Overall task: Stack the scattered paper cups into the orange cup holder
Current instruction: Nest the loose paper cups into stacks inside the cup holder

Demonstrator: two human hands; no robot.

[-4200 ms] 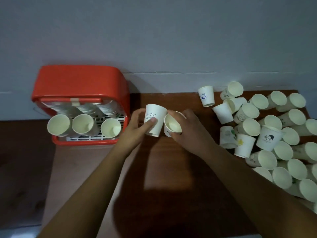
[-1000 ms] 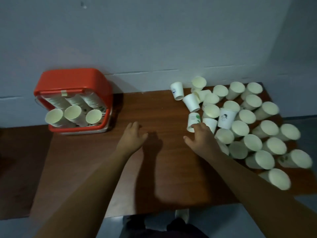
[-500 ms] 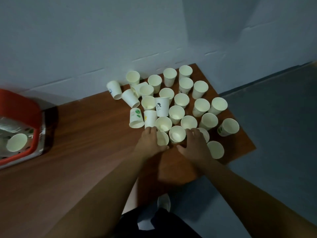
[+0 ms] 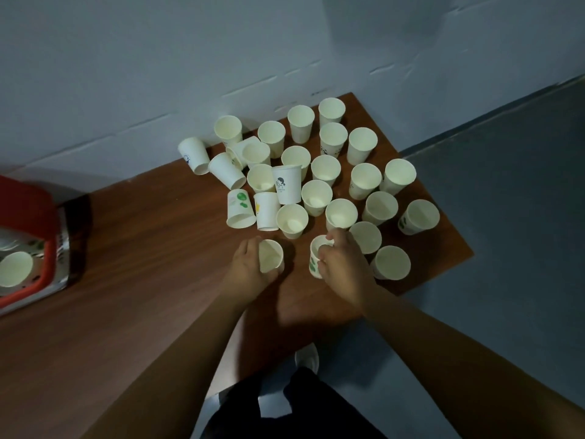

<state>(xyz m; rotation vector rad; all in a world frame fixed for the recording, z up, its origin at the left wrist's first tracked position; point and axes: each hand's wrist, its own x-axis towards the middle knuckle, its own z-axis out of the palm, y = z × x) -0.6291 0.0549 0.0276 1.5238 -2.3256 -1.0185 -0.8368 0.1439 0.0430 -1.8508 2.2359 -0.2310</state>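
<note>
Cream paper cups (image 4: 316, 194), some printed, one upright in each hand's curled fingers: left hand (image 4: 245, 269), right hand (image 4: 343, 264).

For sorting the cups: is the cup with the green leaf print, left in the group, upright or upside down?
Upside down. The green-leaf cup has its wide rim on the table and its narrow base on top.

Bare table (image 4: 152, 248) separates crowded cups (image 4: 319, 172) from holder (image 4: 28, 217).
</note>
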